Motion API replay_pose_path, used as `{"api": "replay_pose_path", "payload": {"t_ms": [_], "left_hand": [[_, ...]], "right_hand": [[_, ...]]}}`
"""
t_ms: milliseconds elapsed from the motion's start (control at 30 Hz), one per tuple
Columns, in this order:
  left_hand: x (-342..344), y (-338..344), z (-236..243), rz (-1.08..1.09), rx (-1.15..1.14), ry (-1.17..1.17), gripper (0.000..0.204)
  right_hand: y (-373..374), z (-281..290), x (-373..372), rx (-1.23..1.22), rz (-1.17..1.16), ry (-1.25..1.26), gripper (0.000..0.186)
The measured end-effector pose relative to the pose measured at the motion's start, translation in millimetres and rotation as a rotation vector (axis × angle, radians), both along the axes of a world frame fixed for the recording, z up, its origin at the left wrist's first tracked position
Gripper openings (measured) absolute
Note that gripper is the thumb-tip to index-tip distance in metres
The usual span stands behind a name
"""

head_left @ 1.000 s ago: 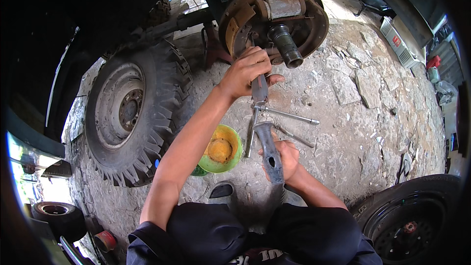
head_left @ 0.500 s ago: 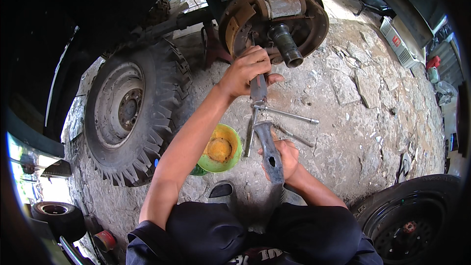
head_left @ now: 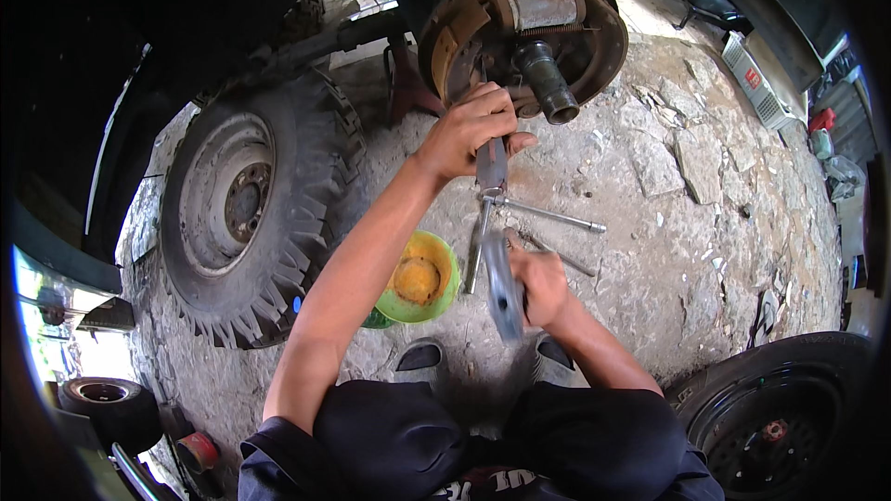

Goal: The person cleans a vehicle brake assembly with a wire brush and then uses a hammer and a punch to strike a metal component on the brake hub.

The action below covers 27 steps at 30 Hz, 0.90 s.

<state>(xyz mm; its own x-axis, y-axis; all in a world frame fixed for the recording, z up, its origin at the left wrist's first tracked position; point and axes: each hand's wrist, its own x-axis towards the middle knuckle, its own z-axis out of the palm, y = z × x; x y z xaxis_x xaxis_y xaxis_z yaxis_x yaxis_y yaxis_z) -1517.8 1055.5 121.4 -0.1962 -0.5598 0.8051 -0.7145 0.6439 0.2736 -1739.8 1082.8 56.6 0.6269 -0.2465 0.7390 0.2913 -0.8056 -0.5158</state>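
My left hand (head_left: 471, 133) is wrapped round a flat, dark metal bar (head_left: 491, 172), whose far end reaches up to the lower left of a rusty drum-brake assembly (head_left: 436, 65). A bare hub spindle (head_left: 549, 83) sticks out of the brake toward me, just right of that hand. My right hand (head_left: 541, 286) grips a hammer (head_left: 502, 288), its head smeared by motion a little below the bar's near end. The hammer's handle is mostly hidden. On the ground under the bar lies a metal lug wrench (head_left: 548, 214), partly covered by the hammer.
A green bowl (head_left: 445, 289) with a yellow-brown inside stands left of the hammer. Beyond my left forearm leans a large treaded wheel (head_left: 302, 195). Another wheel (head_left: 789, 408) lies at the lower right. A red jack stand (head_left: 406, 93) and a white crate (head_left: 756, 83) stand farther off.
The hammer has swung, its head dropping slightly left and turning more upright, now blurred. My left hand keeps its hold on the bar; the whole view has shifted slightly.
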Motion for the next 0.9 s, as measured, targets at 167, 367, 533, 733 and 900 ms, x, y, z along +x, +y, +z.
{"api": "replay_pose_path", "payload": {"t_ms": [167, 367, 533, 733, 900], "left_hand": [[1, -2, -1, -0.009, -0.008, 0.009, 0.031], [3, 1, -1, 0.001, 0.000, -0.008, 0.030], [1, -1, 0, -0.010, -0.009, 0.005, 0.030], [2, 2, 0, 0.015, 0.003, -0.004, 0.031], [3, -1, -1, 0.000, 0.004, -0.035, 0.031]], "right_hand": [[-8, -8, 5, -0.064, 0.005, -0.170, 0.025], [-10, -10, 4, -0.003, -0.085, 0.089, 0.023], [-14, -16, 4, -0.083, -0.037, -0.070, 0.023], [-10, -21, 6, -0.051, -0.026, -0.107, 0.022], [-9, -18, 6, -0.003, -0.094, 0.068, 0.022]]}}
